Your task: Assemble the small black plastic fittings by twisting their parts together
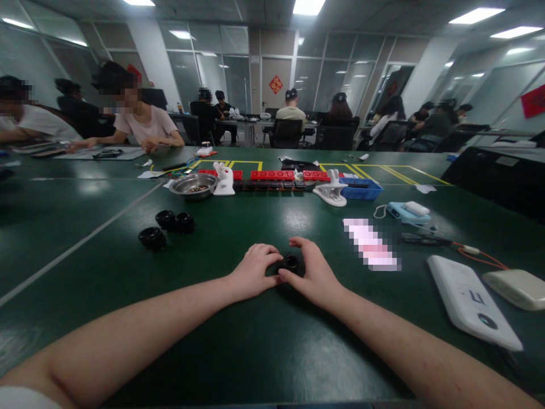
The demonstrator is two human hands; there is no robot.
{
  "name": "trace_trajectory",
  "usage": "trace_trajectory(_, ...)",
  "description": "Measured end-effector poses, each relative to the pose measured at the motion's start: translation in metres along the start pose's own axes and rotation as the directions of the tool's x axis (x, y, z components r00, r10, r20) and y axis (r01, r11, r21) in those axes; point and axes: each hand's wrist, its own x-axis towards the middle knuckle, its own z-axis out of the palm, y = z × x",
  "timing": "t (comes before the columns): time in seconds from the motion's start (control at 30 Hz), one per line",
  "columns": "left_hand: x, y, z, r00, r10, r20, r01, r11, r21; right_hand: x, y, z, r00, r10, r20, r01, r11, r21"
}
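Note:
A small black ring-shaped part (291,262) stands on the dark green table between my two hands. My left hand (258,270) has its fingers curved against the part's left side, its thumb and fingertips touching or nearly touching it. On the other side my right hand (313,271) curves around the part, with the thumb in front and the index finger raised behind, apart from each other. Three similar black parts sit farther left, one (152,238) nearer me and two (165,219) side by side behind it.
Beyond the hands are a metal bowl (193,186), white clamps (331,190), red strips (272,175) and a blue bin (361,188). A blurred phone-like object (371,244), cables and a white device (473,301) lie right. People sit across the room.

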Motion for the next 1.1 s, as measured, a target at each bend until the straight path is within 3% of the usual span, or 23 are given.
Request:
trace_trajectory(0.17, 0.0007, 0.0012, -0.0008, 1.0, -0.003, -0.002, 0.003, 1.0, -0.001, 0.0025, 0.002, 0.0013, 0.998, 0.062, -0.003, -0.062, 0.998, -0.013)
trace_trajectory(0.37, 0.0002, 0.0019, -0.0031, 1.0, -0.005, 0.007, 0.005, 1.0, -0.003, -0.0019, 0.0032, -0.0003, 0.992, -0.087, 0.093, 0.072, 0.986, 0.147)
trace_trajectory(0.57, -0.0001, 0.0035, -0.003, 1.0, -0.012, 0.005, 0.012, 1.0, -0.009, 0.0, 0.004, 0.0024, 0.999, 0.032, -0.005, -0.032, 0.999, 0.008)
trace_trajectory(0.67, 0.0002, 0.0047, -0.0036, 1.0, -0.016, 0.004, 0.016, 1.0, -0.008, 0.002, 0.0039, 0.0026, 0.997, 0.079, 0.001, -0.079, 0.997, -0.025)
trace_trajectory(0.9, -0.0002, 0.0026, -0.0029, 1.0, -0.005, 0.009, 0.005, 1.0, -0.01, -0.0014, 0.0031, -0.0005, 0.992, -0.093, 0.087, 0.086, 0.992, 0.09)
trace_trajectory(1.1, -0.0003, 0.0018, -0.001, 1.0, -0.005, -0.001, 0.005, 1.0, -0.01, 0.0002, 0.0043, 0.003, 0.999, 0.025, -0.022, -0.026, 0.999, -0.043)
